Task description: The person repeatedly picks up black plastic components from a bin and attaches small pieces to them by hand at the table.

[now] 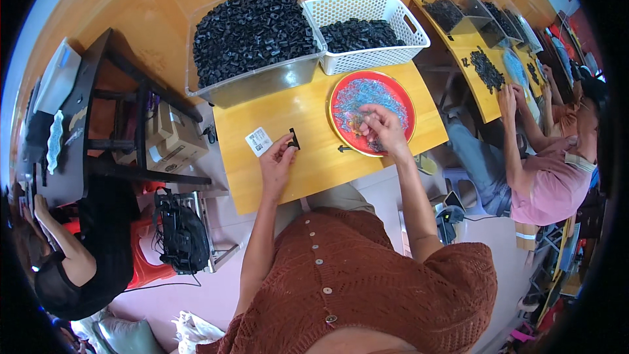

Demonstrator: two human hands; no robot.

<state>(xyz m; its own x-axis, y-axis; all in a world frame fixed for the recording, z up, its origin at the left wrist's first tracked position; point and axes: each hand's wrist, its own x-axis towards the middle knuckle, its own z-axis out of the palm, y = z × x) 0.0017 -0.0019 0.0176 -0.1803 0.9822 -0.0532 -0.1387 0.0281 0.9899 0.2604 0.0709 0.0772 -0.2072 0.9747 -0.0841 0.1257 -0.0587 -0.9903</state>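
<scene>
Clearly, small black part (pixel 294 138) pinched at left hand (pixel 278 159) fingertips, right hand (pixel 382 127) over red tray (pixel 339 88).

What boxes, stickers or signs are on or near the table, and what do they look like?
Small label: lies flat on the wooden table, just left of the left hand; a white square with dark print.
Cardboard boxes: stacked under the dark side stand at the table's left; brown, blocky, with pale stickers.
No screens or signs can be made out.

The smooth wooden table (pixel 308 118) is looking slightly glossy; the white basket (pixel 367 10) is showing perforated plastic, and the black part (pixel 294 139) is looking matt.
</scene>
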